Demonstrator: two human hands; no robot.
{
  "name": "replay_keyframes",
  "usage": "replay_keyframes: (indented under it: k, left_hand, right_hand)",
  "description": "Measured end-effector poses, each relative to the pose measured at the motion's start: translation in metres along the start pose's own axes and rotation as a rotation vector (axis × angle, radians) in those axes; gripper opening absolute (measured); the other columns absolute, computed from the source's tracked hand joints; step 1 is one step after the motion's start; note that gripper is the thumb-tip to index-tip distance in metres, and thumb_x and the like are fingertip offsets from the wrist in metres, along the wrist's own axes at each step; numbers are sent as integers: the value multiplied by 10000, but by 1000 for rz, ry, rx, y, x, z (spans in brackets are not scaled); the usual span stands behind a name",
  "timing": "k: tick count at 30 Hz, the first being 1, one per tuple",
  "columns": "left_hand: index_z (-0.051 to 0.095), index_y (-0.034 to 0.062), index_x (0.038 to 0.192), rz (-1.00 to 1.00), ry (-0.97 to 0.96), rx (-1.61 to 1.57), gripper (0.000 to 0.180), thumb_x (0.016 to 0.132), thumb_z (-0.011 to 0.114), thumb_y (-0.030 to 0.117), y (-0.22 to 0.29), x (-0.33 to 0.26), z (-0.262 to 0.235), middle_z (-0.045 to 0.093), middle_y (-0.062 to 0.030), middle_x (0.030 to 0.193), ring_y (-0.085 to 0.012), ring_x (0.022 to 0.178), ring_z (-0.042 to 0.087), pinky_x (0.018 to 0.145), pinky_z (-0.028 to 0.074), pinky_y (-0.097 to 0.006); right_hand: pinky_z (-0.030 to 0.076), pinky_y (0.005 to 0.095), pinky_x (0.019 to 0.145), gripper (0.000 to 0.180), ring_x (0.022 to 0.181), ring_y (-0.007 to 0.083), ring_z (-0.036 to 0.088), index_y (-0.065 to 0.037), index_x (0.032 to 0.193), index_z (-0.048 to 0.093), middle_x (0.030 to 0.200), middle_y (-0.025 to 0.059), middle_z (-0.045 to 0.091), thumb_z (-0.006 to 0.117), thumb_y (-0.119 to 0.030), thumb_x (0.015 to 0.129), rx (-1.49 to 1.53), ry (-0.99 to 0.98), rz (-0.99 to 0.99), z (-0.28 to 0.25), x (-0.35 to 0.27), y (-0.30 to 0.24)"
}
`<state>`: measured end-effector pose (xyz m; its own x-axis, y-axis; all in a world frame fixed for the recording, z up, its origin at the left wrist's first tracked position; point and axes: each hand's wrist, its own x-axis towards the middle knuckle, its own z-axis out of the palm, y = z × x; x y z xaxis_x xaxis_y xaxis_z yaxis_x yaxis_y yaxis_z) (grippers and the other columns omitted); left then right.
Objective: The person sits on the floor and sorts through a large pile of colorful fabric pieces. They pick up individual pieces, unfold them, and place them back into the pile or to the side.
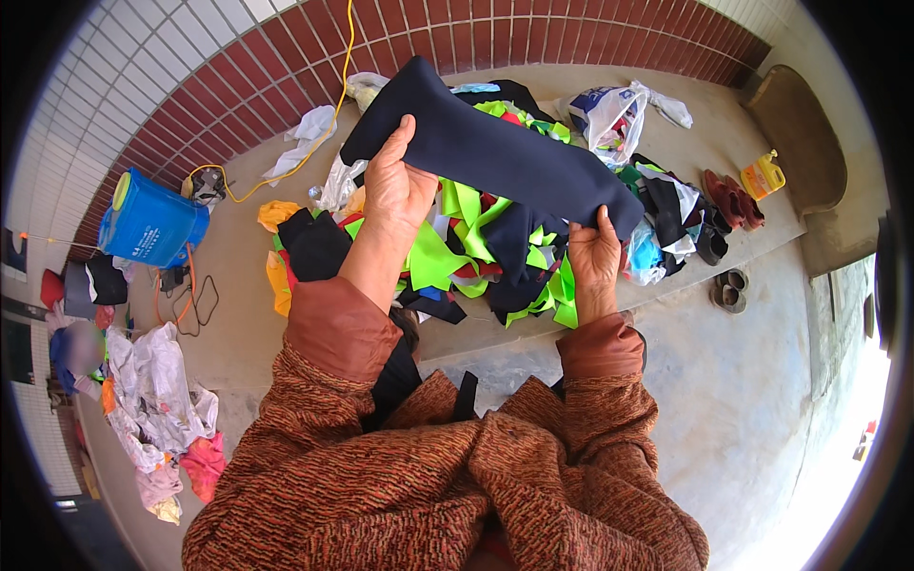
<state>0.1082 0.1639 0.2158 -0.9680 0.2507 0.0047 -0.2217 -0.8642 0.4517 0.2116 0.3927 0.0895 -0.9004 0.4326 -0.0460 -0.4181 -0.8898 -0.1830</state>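
I hold a dark navy cloth strip [495, 152] stretched across the upper middle of the frame, my left hand [395, 186] closed in a grip on its upper-left end and my right hand [593, 255] pinching its lower-right end. Beneath it lies a heap of neon green, black and red fabric scraps [476, 262] on the concrete ledge [238, 257], with a blue tank [150, 224] at the left.

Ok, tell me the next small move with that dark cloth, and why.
Probably draw the hands apart to pull it flat. The left hand and right hand each pinch an end of the dark navy cloth, which hangs doubled over above the pile of neon green and dark scraps.
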Motion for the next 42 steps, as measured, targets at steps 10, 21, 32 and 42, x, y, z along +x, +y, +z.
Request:
replay_keyframes:
  k: [10,21,32,42]
  left_hand:
    - [579,26,1047,59,3,38,196,853,583,57,8,-1,-2,623,-78,1031,-183,945,611,853,501,-318]
    - [571,17,1061,141,71,177,225,837,575,1,17,5,-12,607,-75,1076,-197,1000,584,905,463,-365]
    - [401,112,1316,46,40,326,532,829,544,-48,-1,-9,1,532,-59,1173,-170,1054,535,924,443,-337]
    - [351,22,1341,-319,-199,684,548,850,584,90,-72,-51,-11,489,-70,1217,-145,1097,482,951,384,-285]
  right_hand:
    - [360,431,1012,271,1125,258,516,-1,1123,543,1183,109,567,554,-97,870,102,-52,23,-1,1,-13]
    - [496,364,823,250,971,227,588,-24,1117,530,1091,98,585,533,-144,898,-356,286,-249,-12,7,-21]
    - [462,334,859,395,1041,204,523,-141,1299,454,1211,65,501,422,-65,912,-554,311,-385,-13,3,-10]
    - [213,307,1059,507,1322,270,267,-37,1399,223,1425,175,269,410,-68,928,-1493,-217,-402,44,-55,68]
